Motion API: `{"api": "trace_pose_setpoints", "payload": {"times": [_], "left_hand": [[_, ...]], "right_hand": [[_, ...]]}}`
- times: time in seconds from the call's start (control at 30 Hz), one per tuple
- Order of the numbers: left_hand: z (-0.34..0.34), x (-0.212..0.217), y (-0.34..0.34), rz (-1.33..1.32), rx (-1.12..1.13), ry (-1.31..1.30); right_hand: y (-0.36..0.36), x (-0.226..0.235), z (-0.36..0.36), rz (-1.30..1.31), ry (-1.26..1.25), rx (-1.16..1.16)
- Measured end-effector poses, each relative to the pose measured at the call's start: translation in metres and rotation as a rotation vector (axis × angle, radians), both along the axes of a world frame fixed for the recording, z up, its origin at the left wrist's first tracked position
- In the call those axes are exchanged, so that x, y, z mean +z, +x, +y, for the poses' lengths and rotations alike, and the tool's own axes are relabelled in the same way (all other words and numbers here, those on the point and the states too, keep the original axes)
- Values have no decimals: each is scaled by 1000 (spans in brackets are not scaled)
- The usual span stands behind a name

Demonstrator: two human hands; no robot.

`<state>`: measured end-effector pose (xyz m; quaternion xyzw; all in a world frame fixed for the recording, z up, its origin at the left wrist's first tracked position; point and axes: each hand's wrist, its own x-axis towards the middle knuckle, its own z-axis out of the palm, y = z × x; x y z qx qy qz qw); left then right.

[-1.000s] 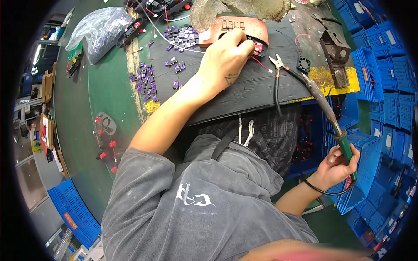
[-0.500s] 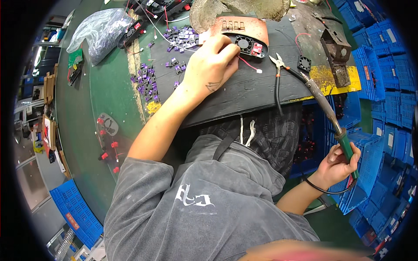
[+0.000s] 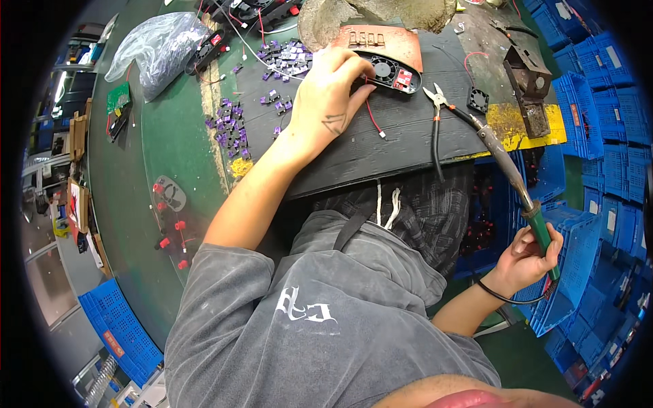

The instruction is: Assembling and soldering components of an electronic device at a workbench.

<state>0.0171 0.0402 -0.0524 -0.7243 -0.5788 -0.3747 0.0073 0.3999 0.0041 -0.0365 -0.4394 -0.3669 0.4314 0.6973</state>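
At a green bench (image 3: pixel 122 204), a worker's left hand (image 3: pixel 330 92) curls at the left end of a black housing (image 3: pixel 389 81), while the right hand (image 3: pixel 527 262) closes firmly around the green grip of an iron (image 3: pixel 501 155). The housing sits toward the far side of the mat (image 3: pixel 320 163), overlapping a copper-coloured block (image 3: pixel 401 47), its fan (image 3: pixel 383 68) and red board (image 3: pixel 404 80) facing up; a lead (image 3: pixel 373 119) trails nearward to a white plug (image 3: pixel 382 134). The iron's tip points at the cutters (image 3: pixel 436 112); if hot, a careless swing could scorch their handles or the loose fan (image 3: pixel 478 100) just beyond. A snagged finger could tug the lead and strain its joint. Hidden beneath the left hand is the housing's end, so whether thumb and finger pinch it, the lead or nothing cannot be told. Also unclear are whether the housing leans on the block and whether tip and cutters touch. Wired parts (image 3: pixel 253 15) at the far left are cut off by the view's edge.
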Motion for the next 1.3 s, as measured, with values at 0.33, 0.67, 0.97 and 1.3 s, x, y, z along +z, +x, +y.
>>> {"api": "trace_pose_setpoints", "payload": {"times": [0.33, 0.67, 0.97, 1.3], "left_hand": [[7, 13, 0, 158, 127, -82], [4, 12, -5, 295, 86, -35], [-8, 20, -32, 162, 75, -19], [-21, 11, -50, 386, 72, -122]], "right_hand": [[6, -4, -1, 22, 18, 15], [-5, 0, -2, 58, 3, 8], [-1, 1, 0, 49, -7, 32], [-7, -3, 7, 59, -19, 64]]}}
